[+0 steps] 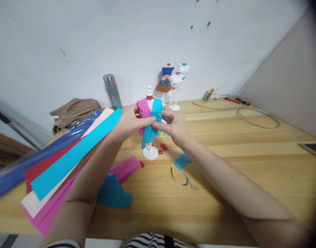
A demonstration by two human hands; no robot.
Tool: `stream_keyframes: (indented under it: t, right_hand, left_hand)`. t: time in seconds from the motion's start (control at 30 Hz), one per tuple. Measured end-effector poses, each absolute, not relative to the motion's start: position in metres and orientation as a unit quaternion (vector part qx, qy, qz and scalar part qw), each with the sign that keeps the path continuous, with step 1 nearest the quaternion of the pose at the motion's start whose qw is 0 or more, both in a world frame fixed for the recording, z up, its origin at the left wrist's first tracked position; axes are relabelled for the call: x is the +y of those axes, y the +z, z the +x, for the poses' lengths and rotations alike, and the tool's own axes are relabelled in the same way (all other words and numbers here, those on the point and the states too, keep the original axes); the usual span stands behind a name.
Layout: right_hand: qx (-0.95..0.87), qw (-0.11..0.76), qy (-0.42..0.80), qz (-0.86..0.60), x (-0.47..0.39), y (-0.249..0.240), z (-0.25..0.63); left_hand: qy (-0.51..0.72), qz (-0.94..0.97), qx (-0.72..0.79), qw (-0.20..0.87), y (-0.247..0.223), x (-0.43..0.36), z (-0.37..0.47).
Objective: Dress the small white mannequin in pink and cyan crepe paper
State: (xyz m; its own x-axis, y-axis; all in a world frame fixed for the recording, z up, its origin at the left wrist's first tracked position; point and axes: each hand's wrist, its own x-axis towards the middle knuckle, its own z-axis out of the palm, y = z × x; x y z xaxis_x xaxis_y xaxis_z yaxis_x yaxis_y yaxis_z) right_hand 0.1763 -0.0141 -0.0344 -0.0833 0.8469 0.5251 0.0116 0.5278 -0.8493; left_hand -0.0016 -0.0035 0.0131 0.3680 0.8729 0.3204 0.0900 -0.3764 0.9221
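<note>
Small white dress form (150, 104) upright near the middle of the tabletop (238, 172), its round base down on the wood, a red band at the neck. Pink strip (144, 109) over one shoulder, bright blue strip (156, 109) over the other; the two cross at the chest, blue on top, its end hanging toward the base. Left hand (127, 121) on the pink side, thumb laid across the front to the crossing; right hand (175, 124) on the blue side, thumb tip near the other. Grip of both: closed in around the dressed torso, thumbs pressing from the front. Most fingers are behind the form, so their exact hold on the strips is hard to judge. Red flower cut-outs (163, 147) lie beside the base; nearer the body, a pink piece (127, 168) and a larger blue piece (115, 193), touching. Curled tan strip (181, 183) and a small blue scrap (182, 162) by the right forearm. Loose fan of coloured strips (75, 155) beside the left forearm, brown cloth (76, 108) beyond. Toward the wall: grey bottle (113, 93), three more dress forms (177, 81), a green-and-yellow tube (209, 94), a looped cable (251, 121).
</note>
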Motion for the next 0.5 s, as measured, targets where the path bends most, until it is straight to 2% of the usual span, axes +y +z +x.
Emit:
stream_keyframes:
  t: [0.3,0.5]
  right_hand:
    - [-0.623,0.553,0.457,-0.312,-0.023,-0.02,0.188]
    - [-0.596,0.561,0.463,-0.34,-0.021,-0.021,0.191]
  left_hand:
    - [0.444,0.654,0.303,0.532,0.009,0.014,-0.017]
    - [0.443,0.621,0.281,0.582,0.001,0.03,-0.032]
